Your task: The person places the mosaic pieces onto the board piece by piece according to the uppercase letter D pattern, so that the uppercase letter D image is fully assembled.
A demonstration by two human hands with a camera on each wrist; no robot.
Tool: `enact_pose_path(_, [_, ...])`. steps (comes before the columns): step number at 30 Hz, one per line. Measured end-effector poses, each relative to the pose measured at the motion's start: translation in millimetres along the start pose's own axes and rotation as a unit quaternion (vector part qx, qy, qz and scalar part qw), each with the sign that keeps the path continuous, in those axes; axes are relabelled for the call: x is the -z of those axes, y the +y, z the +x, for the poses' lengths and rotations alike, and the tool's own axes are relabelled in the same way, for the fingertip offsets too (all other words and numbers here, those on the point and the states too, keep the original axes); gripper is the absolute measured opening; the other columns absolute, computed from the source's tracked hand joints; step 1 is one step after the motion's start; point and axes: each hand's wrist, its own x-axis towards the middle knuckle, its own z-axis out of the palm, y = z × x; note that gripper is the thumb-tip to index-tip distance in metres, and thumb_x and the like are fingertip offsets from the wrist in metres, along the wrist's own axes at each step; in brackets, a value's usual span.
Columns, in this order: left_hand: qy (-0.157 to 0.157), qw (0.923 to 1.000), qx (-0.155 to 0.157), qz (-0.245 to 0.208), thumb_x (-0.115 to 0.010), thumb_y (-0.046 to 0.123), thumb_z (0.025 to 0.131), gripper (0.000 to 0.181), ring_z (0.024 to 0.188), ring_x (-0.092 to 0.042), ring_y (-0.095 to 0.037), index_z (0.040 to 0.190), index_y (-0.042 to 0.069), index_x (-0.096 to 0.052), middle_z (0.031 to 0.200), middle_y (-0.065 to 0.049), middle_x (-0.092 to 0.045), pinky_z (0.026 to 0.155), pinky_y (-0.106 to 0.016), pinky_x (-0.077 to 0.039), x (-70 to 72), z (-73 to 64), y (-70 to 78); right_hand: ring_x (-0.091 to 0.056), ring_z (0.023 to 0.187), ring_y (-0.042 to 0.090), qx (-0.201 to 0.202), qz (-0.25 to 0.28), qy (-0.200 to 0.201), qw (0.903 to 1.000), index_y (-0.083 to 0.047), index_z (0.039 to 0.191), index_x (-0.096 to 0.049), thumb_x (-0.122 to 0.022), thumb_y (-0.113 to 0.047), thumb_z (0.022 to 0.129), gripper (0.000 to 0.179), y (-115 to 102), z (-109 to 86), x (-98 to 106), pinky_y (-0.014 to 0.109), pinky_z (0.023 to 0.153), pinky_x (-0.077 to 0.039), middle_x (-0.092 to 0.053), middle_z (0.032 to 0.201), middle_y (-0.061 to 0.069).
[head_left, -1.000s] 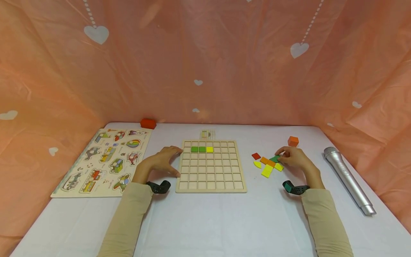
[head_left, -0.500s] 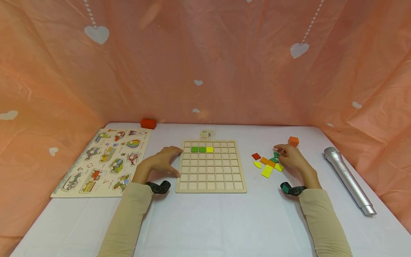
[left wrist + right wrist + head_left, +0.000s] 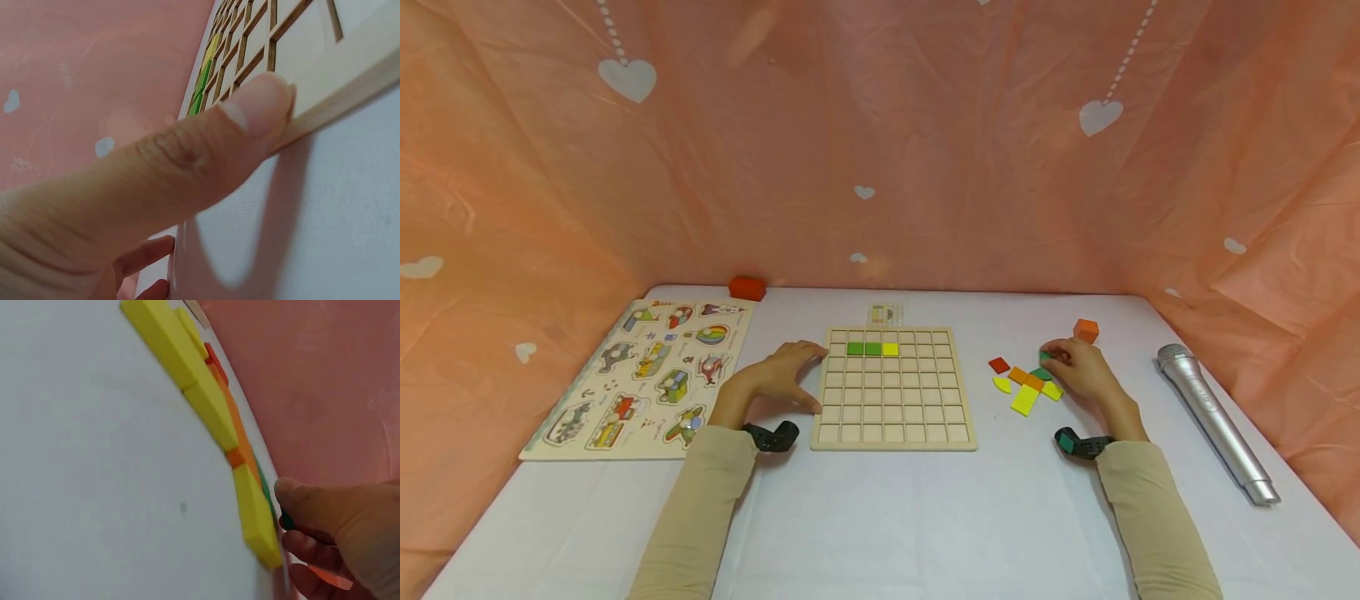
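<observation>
My left hand [image 3: 784, 375] lies at the left edge of a wooden grid board [image 3: 891, 446], thumb and fingers spread. In the left wrist view its thumb [image 3: 262, 103] rests against the board's rim. Two green squares and a yellow square [image 3: 890, 349] sit in the board's upper row. On the right, my right hand [image 3: 1078, 367] pinches a small green tile [image 3: 286, 520], its shape mostly covered by the fingers. Another green tile [image 3: 1040, 375] lies just below that hand, among orange tiles [image 3: 1026, 378], yellow tiles [image 3: 1023, 400] and a red tile [image 3: 998, 365].
A picture puzzle board [image 3: 647, 375] lies at the left, with a red block [image 3: 747, 288] behind it. A small printed card [image 3: 885, 314] sits behind the grid board. An orange block [image 3: 1086, 331] is beyond my right hand; a silver microphone [image 3: 1217, 425] lies farther right.
My right hand has shifted slightly left and separated two green tiles, and its fingers have drawn together on one. The left hand and the board have stayed put.
</observation>
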Motion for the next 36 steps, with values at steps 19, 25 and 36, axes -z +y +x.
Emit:
enact_pose_path(19, [0.0,1.0,-0.006,-0.004,-0.084,0.034,0.065,0.092,0.133,-0.027,-0.038,0.138,0.001,-0.039,0.144,-0.019,-0.036,0.11,-0.052,-0.023,0.2,-0.9,-1.5,-0.059,0.085,0.024,0.126,0.096,0.015,0.9873,0.002,0.105,-0.067,-0.067,-0.008,0.084,0.023,-116,41.3,-43,0.034,0.07,-0.054,-0.063,0.094,0.013])
enact_pose_path(25, [0.002,1.0,-0.008,0.001,-0.083,0.033,0.066,0.091,0.133,-0.028,-0.038,0.138,0.002,-0.038,0.144,-0.019,-0.036,0.11,-0.052,-0.023,0.3,0.7,-2.0,-0.058,0.079,0.021,0.137,0.099,-0.003,0.9856,-0.001,0.103,-0.069,-0.069,-0.011,0.084,0.022,-138,51.1,-66,0.033,0.07,-0.051,-0.063,0.087,0.01])
enact_pose_path(36, [0.001,0.9999,-0.01,-0.005,-0.084,0.034,0.066,0.091,0.132,-0.028,-0.038,0.138,0.001,-0.039,0.143,-0.02,-0.037,0.11,-0.052,-0.024,-0.1,0.9,-2.6,-0.056,0.072,0.015,0.148,0.074,-0.045,0.9851,-0.003,0.101,-0.07,-0.071,-0.012,0.082,0.021,-144,58.2,-90,0.028,0.067,-0.048,-0.064,0.081,0.004])
